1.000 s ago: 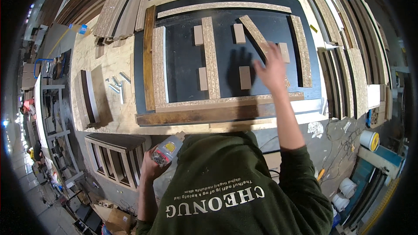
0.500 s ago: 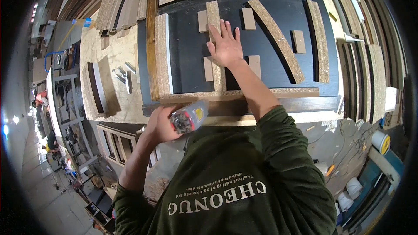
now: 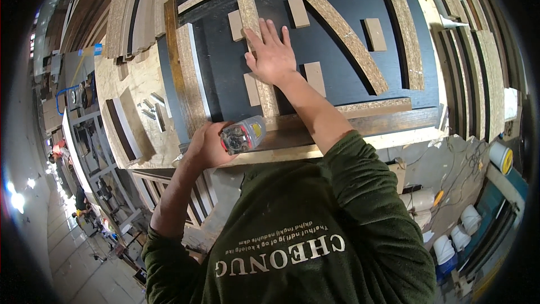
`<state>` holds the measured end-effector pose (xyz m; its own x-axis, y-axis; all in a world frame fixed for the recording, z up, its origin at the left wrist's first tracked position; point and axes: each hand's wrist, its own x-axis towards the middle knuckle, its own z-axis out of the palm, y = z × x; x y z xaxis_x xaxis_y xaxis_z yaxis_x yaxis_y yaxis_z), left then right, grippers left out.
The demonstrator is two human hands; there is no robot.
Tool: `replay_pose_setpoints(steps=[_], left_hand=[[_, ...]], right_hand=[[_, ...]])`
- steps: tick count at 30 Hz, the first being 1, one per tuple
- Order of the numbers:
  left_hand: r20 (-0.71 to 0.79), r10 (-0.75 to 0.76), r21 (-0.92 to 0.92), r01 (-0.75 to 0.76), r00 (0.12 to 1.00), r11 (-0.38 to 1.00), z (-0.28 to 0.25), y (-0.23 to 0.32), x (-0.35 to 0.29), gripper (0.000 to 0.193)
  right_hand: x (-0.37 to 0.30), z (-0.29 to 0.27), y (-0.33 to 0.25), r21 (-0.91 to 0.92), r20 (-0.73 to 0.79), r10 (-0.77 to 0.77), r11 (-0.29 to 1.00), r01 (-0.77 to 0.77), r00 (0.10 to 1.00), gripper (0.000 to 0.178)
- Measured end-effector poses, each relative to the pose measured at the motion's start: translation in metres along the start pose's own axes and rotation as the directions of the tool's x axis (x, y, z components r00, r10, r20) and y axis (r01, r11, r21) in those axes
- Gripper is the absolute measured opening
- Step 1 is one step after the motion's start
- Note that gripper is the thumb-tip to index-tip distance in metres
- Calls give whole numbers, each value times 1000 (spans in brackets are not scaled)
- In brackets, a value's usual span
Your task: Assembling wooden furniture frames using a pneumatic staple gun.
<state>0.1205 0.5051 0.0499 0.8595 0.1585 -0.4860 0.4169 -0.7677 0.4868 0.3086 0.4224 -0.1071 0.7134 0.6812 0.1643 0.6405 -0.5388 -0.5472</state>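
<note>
Near upper centre, resting the right hand (image 3: pixel 273 61), with fingers spread, on a long speckled-tan chipboard strip (image 3: pixel 266 97); below, gripping a grey-and-red handheld tool (image 3: pixel 243 136) in the left hand (image 3: pixel 207 145). Probably aligning the strip; next, likely hold firm and fasten.

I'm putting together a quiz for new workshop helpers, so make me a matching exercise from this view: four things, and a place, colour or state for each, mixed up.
Things
1. Left hand
2. Right hand
3. Slanted chipboard strip
4. Right sleeve

Places, colours, states
A. Lying on the black panel, touched by neither hand
B. Dark green
C. Fingers spread, over the straight chipboard strip
D. Closed around the grey and red tool

Pairs: 1-D, 2-C, 3-A, 4-B
</note>
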Motion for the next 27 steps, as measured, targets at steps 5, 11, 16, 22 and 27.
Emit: replay_pose_setpoints(steps=[5,11,16,22,27], left_hand=[[-1,17,22,-17,1000,1000,2,-1,4,47],[10,43,-9,-43,999,999,9,-17,7,48],[0,91,15,-91,996,996,2,2,11,50],[-73,173,127,-162,982,978,11,-17,6,54],[-69,148,173,-134,987,976,10,-19,9,59]], right_hand=[[-1,0,1,-4,-10,-2,1000,2,1000,60],[-1,-1,-2,2,-12,1,1000,-1,1000,60],[0,-1,1,15,30,24,1000,-25,999,60],[0,-2,-2,13,15,20,1000,-20,1000,60],[-1,-4,-2,7,43,35,999,-35,998,60]])
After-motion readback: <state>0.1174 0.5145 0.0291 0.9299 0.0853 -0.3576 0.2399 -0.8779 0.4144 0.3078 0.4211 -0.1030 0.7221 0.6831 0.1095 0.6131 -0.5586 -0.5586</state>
